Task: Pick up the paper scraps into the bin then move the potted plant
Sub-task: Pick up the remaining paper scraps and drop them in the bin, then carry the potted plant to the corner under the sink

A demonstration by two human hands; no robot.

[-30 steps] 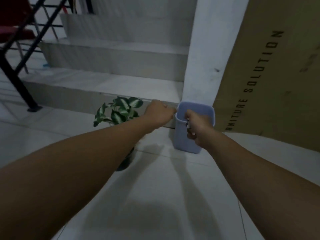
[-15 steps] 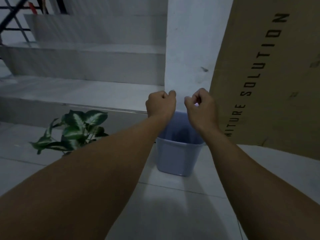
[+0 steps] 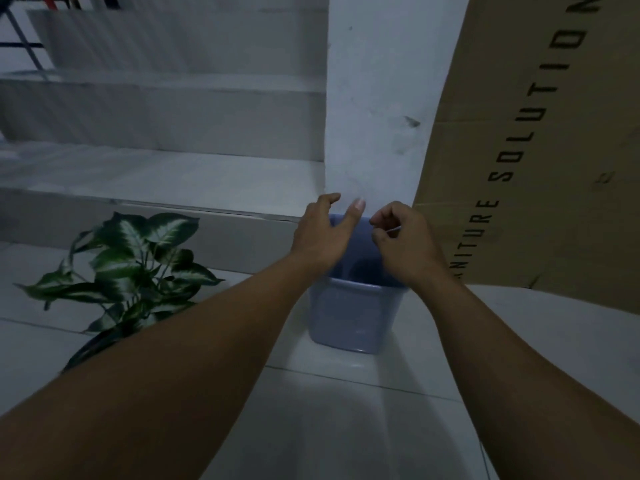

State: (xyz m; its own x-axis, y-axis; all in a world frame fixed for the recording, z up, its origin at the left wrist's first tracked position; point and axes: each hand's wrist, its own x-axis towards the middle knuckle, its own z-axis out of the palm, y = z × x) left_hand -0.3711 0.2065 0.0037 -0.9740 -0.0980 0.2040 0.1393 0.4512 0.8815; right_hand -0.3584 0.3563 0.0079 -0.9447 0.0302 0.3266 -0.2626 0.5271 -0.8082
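Observation:
A light blue plastic bin [image 3: 353, 317] stands on the white tiled floor at the foot of a white pillar. Both my hands hover over its mouth. My left hand [image 3: 322, 233] has its fingers spread apart and holds nothing. My right hand [image 3: 403, 240] is curled, with a thin pale paper scrap [image 3: 393, 230] pinched at its fingertips. The potted plant [image 3: 135, 265], with green and white leaves in a dark pot, sits on the floor left of the bin, partly behind my left forearm.
White steps [image 3: 156, 174] rise behind the plant and bin. A white pillar [image 3: 374, 98] stands behind the bin. A large brown cardboard sheet [image 3: 554, 150] with black lettering leans at the right. A black railing [image 3: 20, 36] shows at the top left.
My left hand has gone from a closed fist to spread fingers above the bin. The view has moved closer to the bin, and the right hand stays curled.

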